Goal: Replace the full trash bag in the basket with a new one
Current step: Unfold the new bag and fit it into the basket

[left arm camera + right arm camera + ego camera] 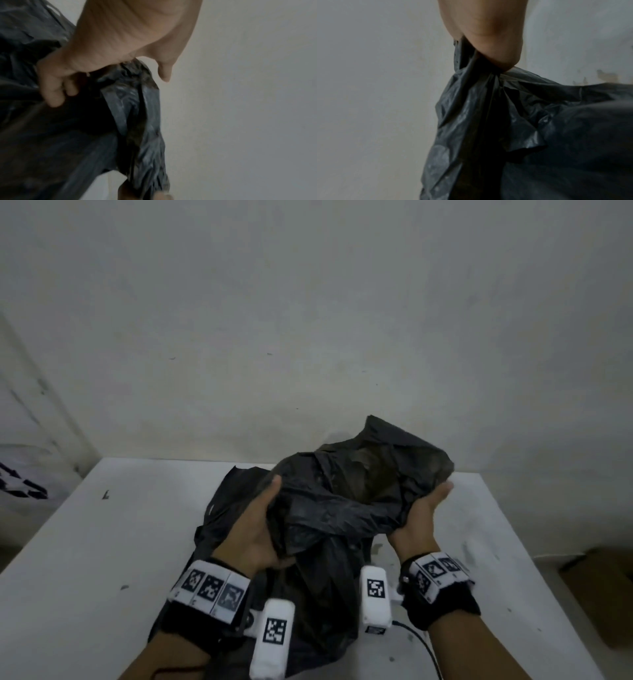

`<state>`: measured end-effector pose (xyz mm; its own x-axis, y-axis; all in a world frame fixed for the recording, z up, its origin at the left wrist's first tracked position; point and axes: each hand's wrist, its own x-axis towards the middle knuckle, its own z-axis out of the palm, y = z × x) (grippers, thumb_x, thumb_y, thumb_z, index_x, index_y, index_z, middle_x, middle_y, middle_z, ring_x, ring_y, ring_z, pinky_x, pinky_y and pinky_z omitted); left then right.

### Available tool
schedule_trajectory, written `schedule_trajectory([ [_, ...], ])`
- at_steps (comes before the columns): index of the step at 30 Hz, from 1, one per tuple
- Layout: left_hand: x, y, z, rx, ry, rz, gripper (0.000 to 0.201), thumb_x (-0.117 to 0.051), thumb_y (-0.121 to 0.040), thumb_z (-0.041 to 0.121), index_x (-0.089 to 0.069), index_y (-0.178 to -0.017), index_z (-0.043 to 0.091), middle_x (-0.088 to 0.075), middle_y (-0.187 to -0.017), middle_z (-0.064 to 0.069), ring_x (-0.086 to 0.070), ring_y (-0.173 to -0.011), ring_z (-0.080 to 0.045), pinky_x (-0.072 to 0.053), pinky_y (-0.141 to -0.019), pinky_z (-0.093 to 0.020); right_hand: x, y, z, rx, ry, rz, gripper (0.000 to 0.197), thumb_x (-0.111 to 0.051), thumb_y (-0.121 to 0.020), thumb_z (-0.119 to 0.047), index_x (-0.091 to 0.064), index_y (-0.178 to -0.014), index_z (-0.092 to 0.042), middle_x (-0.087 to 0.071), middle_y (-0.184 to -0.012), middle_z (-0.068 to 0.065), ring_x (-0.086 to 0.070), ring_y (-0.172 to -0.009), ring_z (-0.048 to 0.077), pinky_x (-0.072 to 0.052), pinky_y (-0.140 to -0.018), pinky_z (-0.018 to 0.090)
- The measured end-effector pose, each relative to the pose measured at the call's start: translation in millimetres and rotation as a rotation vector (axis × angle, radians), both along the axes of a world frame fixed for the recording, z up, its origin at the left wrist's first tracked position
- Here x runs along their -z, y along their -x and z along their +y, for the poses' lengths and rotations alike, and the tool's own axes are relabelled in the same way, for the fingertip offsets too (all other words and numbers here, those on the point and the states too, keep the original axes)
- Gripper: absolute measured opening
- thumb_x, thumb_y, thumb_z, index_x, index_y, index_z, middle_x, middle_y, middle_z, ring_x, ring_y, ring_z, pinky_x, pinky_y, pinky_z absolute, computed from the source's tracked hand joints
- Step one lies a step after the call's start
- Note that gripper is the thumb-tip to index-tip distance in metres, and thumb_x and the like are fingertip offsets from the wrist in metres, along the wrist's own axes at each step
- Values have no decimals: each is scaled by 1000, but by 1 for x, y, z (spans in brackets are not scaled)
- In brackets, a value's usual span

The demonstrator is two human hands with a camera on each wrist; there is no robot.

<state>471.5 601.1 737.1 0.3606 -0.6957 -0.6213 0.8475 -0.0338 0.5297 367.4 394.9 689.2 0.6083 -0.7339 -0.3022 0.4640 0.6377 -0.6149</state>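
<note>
Now both hands spread the crumpled black plastic trash bag (346, 508) above the white table (85, 542)
Left hand (253, 529) and right hand (421, 518) each clutch its rim; best pull evenly apart

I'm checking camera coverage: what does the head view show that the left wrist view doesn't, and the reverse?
Only the head view shows the white table, the right hand and both wrist bands.

Only the left wrist view shows the left hand's curled fingers gripping a fold, with the thumb sticking out free.

Both show the left hand, the black bag and the pale wall.
</note>
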Motion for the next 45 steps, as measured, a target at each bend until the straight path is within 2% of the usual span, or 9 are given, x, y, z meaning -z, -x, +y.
schedule_trajectory([
  [5, 10, 10, -15, 35, -8, 256, 68, -69, -80, 47, -52, -130, 5, -54, -132, -26, -51, -115, -46, -36, -89, -69, -5, -13, 24, 102, 249, 244, 92, -64, -67, -77, -50, -137, -20, -62, -131, 4, -66, -110, 26, -55, -90, 46],
  [13, 20, 20, -38, -463, 104, 203, 56, -38, -103, 36, -31, -148, 3, -42, -146, -18, -39, -136, -29, -41, -93, -17, 19, -6, 37, -108, -228, 186, 84, -38, -83, -76, -45, -143, -17, -53, -140, 12, -55, -121, 35, -46, -100, 46],
  [15, 36, 18, -33, -412, 96, 30, 72, -41, -94, 57, -39, -145, 6, -46, -145, -16, -47, -131, -32, -47, -99, -29, 26, -1, 37, -94, -211, 308, 95, -53, -76, -76, -36, -148, -17, -50, -142, 12, -57, -117, 36, -53, -90, 47],
  [23, 55, -8, 1, -381, -140, -522, 84, -61, -68, 75, -58, -131, 19, -67, -121, -4, -66, -105, -26, -54, -91, -42, -21, 34, 23, 414, 920, 739, 59, -53, -93, -48, -33, -145, -27, -26, -147, 1, -31, -138, 23, -31, -114, 41],
  [31, 50, -9, 8, -159, -206, -642, 75, -44, -75, 76, -68, -111, 14, -73, -103, -7, -69, -95, -26, -56, -78, -35, -4, 8, 18, -754, 827, 1156, 121, -62, -73, -71, 15, -153, -23, -3, -162, 14, -30, -142, 33, -36, -110, 41],
  [36, 44, -25, 28, -237, -110, -508, 92, -41, -68, 87, -60, -128, 20, -65, -126, -8, -62, -114, -31, -46, -101, -47, 14, 14, 21, -1162, 1123, 1336, 111, -54, -75, -77, -18, -152, -5, -27, -157, 12, -35, -140, 26, -36, -109, 33],
  [38, 39, -35, 36, -256, -54, -482, 83, -31, -77, 80, -58, -128, 20, -66, -124, -6, -62, -114, -29, -48, -96, -43, 18, 20, 19, -1273, 1303, 1428, 84, -51, -72, -81, -60, -112, -9, -62, -116, 13, -58, -108, 24, -45, -84, 30],
  [40, 40, -48, 45, -277, -39, -490, 83, -29, -79, 80, -57, -130, 21, -65, -125, -6, -62, -115, -28, -48, -97, -43, 19, 25, 15, -1286, 1340, 1471, 68, -48, -73, -81, -50, -68, -14, -53, -72, 5, -54, -77, 21, -37, -62, 28],
  [45, 38, -66, 56, -337, -158, -504, 88, -40, -68, 87, -63, -121, 20, -67, -120, -11, -64, -108, -31, -48, -97, -48, 9, 27, -1, -821, 939, 1253, 81, -48, -75, -79, -68, -97, -4, -66, -95, 9, -61, -77, 15, -49, -73, 26],
])
